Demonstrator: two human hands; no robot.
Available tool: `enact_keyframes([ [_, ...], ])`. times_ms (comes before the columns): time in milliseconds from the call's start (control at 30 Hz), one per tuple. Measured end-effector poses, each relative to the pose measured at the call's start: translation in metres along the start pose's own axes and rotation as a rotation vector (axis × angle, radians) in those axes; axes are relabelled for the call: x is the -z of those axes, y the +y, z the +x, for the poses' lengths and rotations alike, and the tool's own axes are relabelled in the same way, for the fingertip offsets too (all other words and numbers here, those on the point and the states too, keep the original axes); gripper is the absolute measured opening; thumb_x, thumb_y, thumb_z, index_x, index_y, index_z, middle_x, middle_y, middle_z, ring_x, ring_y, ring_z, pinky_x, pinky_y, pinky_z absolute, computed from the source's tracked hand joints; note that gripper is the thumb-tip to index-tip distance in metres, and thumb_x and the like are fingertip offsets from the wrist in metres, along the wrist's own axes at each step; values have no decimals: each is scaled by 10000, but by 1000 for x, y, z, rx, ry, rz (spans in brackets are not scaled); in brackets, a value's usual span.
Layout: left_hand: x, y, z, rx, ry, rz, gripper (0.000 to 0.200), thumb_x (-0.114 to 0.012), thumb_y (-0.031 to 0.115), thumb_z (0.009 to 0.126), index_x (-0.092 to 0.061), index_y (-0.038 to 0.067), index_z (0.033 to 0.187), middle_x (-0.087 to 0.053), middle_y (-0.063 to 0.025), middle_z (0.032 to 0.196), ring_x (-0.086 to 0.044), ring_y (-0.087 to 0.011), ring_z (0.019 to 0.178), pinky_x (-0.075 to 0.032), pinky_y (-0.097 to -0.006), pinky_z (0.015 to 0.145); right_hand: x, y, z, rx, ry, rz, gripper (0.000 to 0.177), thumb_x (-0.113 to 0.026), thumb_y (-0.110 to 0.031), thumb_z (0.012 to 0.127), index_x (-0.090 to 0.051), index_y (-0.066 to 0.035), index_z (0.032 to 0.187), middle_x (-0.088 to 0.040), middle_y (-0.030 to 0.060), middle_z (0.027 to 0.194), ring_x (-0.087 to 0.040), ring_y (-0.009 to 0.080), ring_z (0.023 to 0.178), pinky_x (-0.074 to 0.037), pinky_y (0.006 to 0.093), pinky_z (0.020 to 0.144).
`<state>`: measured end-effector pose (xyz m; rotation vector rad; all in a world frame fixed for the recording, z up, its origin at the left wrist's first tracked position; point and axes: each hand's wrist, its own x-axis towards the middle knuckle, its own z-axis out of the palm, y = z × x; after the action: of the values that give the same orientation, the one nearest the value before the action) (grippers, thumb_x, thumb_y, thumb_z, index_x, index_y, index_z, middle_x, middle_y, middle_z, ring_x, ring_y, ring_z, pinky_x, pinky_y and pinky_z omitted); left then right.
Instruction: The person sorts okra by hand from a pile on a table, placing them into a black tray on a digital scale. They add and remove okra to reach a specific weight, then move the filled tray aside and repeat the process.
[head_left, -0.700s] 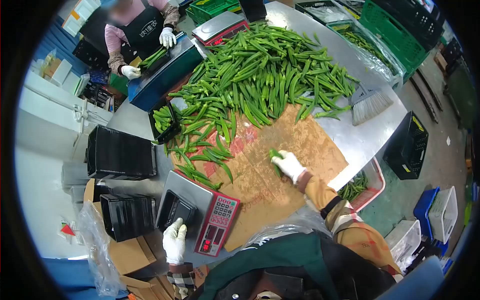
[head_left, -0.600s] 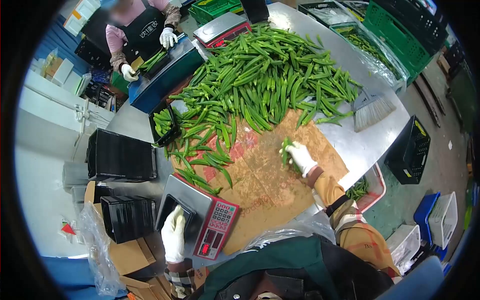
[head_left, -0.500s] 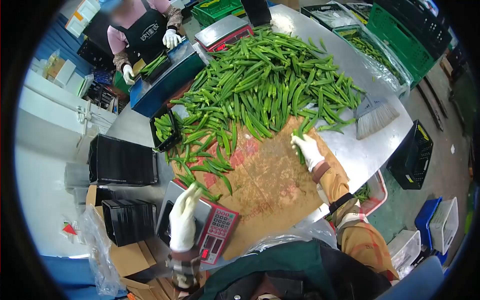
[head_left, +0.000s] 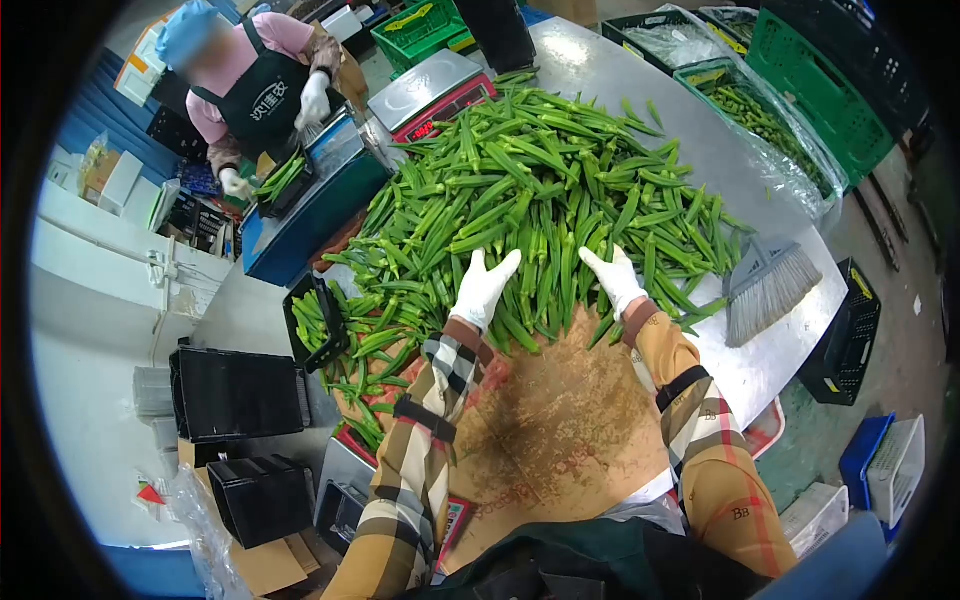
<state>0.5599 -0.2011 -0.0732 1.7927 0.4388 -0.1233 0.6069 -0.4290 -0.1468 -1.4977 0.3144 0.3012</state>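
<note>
A large heap of green okra [head_left: 560,170] covers the middle of the metal table. My left hand [head_left: 486,290], in a white glove, is at the heap's near edge with thumb and fingers spread. To its right, my right hand [head_left: 614,280], gloved the same way, also has its thumb apart from the fingers. Both palms face each other with okra between and beyond them; neither hand grips a pod that I can see. Under the near okra lies a stained brown cardboard sheet [head_left: 560,420].
A black tray [head_left: 330,345] of okra stands left of the heap. Near my left forearm is a red scale [head_left: 455,525], partly hidden. A brush [head_left: 770,300] lies at right. Across the table, a co-worker [head_left: 262,95] handles another okra tray [head_left: 285,185] beside a second scale [head_left: 430,90].
My left hand has left the scale and moved up and right to the heap. My right hand, earlier closed around okra at the heap's edge, is now open. The view has shifted slightly.
</note>
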Motion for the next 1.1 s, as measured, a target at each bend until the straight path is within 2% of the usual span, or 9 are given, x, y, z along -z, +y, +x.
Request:
enact_keyframes([
  [133,-22,-25,14,-220,228,188,898,-781,460,818,-407,-70,1439,-564,-342,1316,-566,-427,1222,-440,-415,1035,-33,7,-4,58,-46,86,1195,-892,-279,749,-85,74,1556,-583,212,1330,-607,250,1144,-493,327,988],
  [233,-31,-25,-6,-121,216,296,890,-744,450,846,-370,-56,1475,-595,-343,1242,-597,-464,1122,-468,-451,984,-53,9,-22,158,-23,11,1250,-894,-265,743,-10,26,1579,-616,172,1281,-633,220,1071,-535,321,897],
  [333,-44,-59,-13,-141,207,55,750,-713,307,906,-366,32,1512,-541,-267,1352,-588,-317,1168,-443,-398,1024,-55,6,-44,-25,-183,129,960,-858,-238,782,-311,-45,1547,-692,49,1097,-641,113,882,-525,260,621],
  [433,-48,-48,-54,-108,71,-686,630,-660,116,944,-382,55,1506,-490,-184,1442,-565,-227,1201,-434,-359,1048,-47,3,-71,-123,-291,195,611,-825,-227,817,-570,-61,1348,-703,7,1013,-629,83,829,-505,241,589],
  [533,-38,-16,-119,-161,24,-720,569,-615,2,949,-415,46,1480,-467,-118,1486,-516,-180,1275,-407,-337,1089,-32,-4,-118,-172,-399,205,396,-800,-233,842,-659,-85,1182,-697,-14,968,-622,75,803,-490,238,558],
  [733,15,-62,-231,-106,11,-284,623,-621,82,950,-385,65,1526,-440,-70,1522,-395,-161,1403,-303,-319,1164,29,16,-193,-217,-583,94,406,-681,-121,938,-573,-34,1319,-676,24,1123,-658,101,938,-579,263,629],
  [900,53,-109,-300,369,172,-365,625,-563,52,964,-362,99,1554,-547,11,1348,-446,-35,787,-420,-185,743,103,79,-191,-105,-139,-116,513,-619,-90,970,-475,-51,1460,-595,100,1373,-615,145,1149,-589,271,734],
  [933,61,-126,-309,382,134,-293,586,-535,140,1003,-364,199,1561,-393,-16,1577,-400,-156,1395,-372,-403,1087,109,80,-191,-93,-98,-90,478,-594,-58,981,-486,-30,1446,-598,107,1370,-620,160,1159,-586,273,768],
  [1100,77,-135,-330,377,209,-423,486,-530,180,1024,-459,175,1504,-437,-7,1536,-439,-176,1341,-358,-453,1101,135,106,-196,29,-46,-75,407,-581,-33,987,-526,6,1389,-628,111,1322,-627,170,1148,-537,255,898],
])
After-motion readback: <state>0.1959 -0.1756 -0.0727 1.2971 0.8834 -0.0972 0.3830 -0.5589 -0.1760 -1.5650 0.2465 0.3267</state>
